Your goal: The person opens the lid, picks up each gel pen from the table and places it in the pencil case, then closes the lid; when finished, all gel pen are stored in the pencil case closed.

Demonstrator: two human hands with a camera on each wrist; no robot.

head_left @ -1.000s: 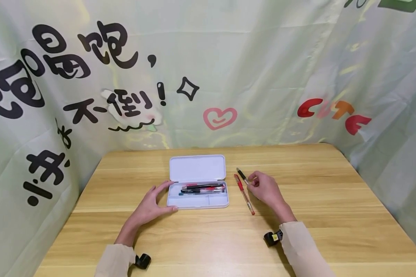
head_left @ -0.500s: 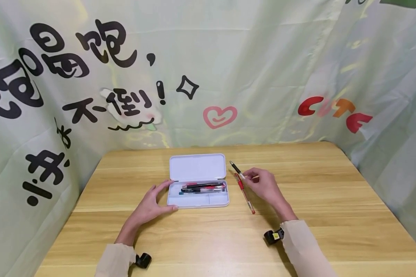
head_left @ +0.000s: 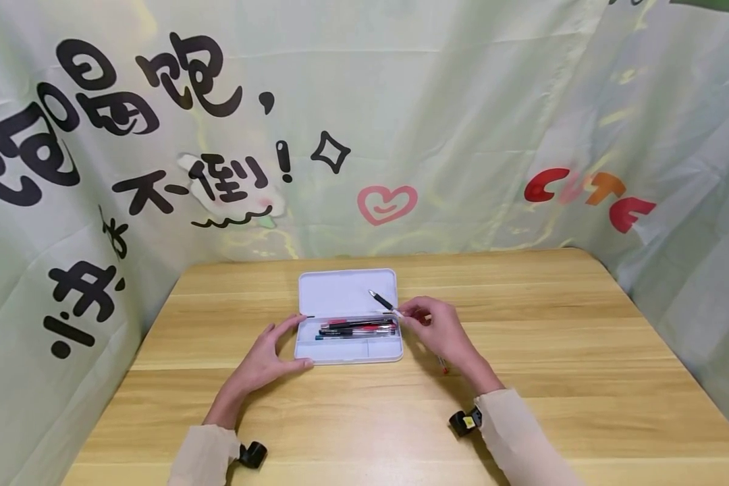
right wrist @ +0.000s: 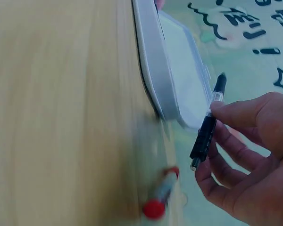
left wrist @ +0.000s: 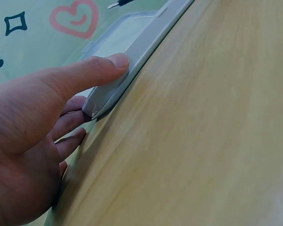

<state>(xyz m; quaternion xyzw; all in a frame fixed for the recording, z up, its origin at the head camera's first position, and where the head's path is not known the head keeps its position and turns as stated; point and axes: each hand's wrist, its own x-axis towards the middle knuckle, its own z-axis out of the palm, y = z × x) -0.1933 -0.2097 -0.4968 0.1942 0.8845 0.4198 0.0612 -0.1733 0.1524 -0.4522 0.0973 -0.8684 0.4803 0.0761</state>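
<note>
A white pencil case (head_left: 331, 352) lies open on the table, its lid (head_left: 340, 293) tipped back. Several pens (head_left: 355, 329) lie in its long back compartment. At the case's left end, my left hand (head_left: 264, 361) holds it, thumb on the front edge and fingers toward the hinge corner; the left wrist view shows the thumb (left wrist: 101, 70) on the front wall. My right hand (head_left: 440, 327) pinches a black pen (right wrist: 207, 134) between thumb and fingers by the case's right end, the pen's tip over the lid. A red pen (right wrist: 162, 193) lies on the table, mostly hidden under the right hand in the head view.
The wooden table (head_left: 352, 418) reaches back to a printed curtain (head_left: 462, 121) that hangs behind and at both sides. Each wrist carries a small black camera, one at the left sleeve (head_left: 203, 455) and one at the right sleeve (head_left: 522, 432).
My right hand has lifted the black pen and carried it left, from beside the red pen to the case's right end. The left hand stays put on the case.
</note>
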